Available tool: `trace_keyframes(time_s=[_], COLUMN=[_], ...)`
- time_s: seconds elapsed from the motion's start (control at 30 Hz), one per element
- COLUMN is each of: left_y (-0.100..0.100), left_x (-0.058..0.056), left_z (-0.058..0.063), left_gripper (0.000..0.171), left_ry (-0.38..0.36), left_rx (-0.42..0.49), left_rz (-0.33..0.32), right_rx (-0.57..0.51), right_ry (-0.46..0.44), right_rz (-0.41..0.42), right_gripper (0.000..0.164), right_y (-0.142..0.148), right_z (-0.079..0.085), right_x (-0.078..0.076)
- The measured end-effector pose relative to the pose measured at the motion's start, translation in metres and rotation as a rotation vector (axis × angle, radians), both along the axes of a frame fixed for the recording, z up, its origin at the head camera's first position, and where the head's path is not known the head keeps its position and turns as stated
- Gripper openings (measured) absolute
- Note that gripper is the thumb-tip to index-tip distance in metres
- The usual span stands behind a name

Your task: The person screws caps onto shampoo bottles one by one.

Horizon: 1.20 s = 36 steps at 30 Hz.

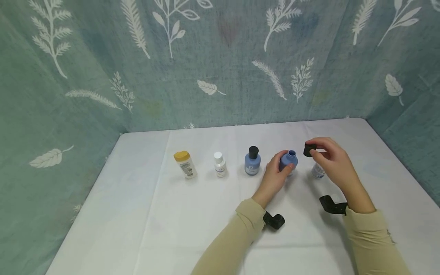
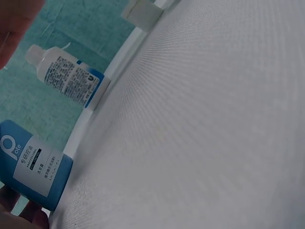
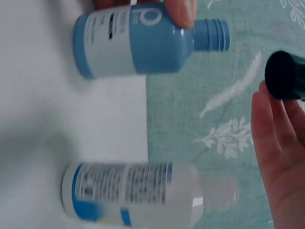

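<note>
My left hand (image 1: pixel 271 179) grips a blue bottle (image 1: pixel 284 160) whose threaded neck is bare. In the right wrist view, a fingertip presses near the shoulder of this blue bottle (image 3: pixel 159 45), above its pale label. My right hand (image 1: pixel 334 160) pinches a black cap (image 1: pixel 309 150) to the right of the bare neck, apart from it. Seen from the right wrist, the hollow underside of the cap (image 3: pixel 280 76) faces the bottle. A white bottle (image 1: pixel 317 172) with a blue-and-white printed label stands partly hidden behind my right hand.
Left of my hands stand a blue bottle with a black cap (image 1: pixel 252 164), a small white bottle (image 1: pixel 220 168) and a pale bottle with a yellow cap (image 1: pixel 186 167). A white cloth covers the table (image 1: pixel 185 217). A green leaf-patterned curtain (image 1: pixel 227 103) hangs behind.
</note>
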<state>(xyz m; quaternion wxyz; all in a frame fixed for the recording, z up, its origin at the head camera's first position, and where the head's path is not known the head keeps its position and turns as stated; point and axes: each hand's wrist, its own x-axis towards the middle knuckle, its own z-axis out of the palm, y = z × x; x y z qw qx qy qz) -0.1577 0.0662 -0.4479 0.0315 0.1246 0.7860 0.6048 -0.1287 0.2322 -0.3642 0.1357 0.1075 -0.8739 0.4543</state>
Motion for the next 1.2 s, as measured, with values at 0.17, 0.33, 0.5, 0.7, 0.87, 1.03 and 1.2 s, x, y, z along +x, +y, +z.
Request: trace_keyframes(time_s=[0.17, 0.33, 0.5, 0.7, 0.87, 1.03, 1.2], left_y=[-0.001, 0.0, -0.002, -0.003, -0.003, -0.003, -0.004], left_x=[0.0, -0.001, 0.0, 0.001, 0.0, 0.001, 0.0], left_z=[-0.002, -0.001, -0.001, -0.003, -0.002, -0.002, -0.001], left_gripper=[0.044, 0.044, 0.044, 0.044, 0.045, 0.044, 0.045], left_ry=[0.017, 0.003, -0.031, -0.063, -0.044, -0.041, -0.02], left_rx=[0.042, 0.031, 0.026, 0.03, 0.032, 0.03, 0.016], left_rz=[0.0, 0.005, 0.003, -0.017, -0.027, -0.036, -0.032], right_rx=[-0.035, -0.059, -0.134, -0.194, -0.198, -0.216, -0.244], right_ry=[-0.044, -0.051, 0.033, 0.082, 0.087, 0.06, 0.053], right_rz=[-0.039, -0.079, -0.099, -0.081, -0.088, -0.124, -0.13], right_gripper=[0.029, 0.029, 0.028, 0.026, 0.026, 0.027, 0.027], right_y=[-0.012, -0.018, -0.026, -0.036, -0.041, -0.054, -0.06], right_z=[0.0, -0.001, -0.011, -0.019, -0.013, 0.001, -0.001], right_x=[-0.006, -0.009, -0.011, -0.01, -0.007, 0.006, 0.006])
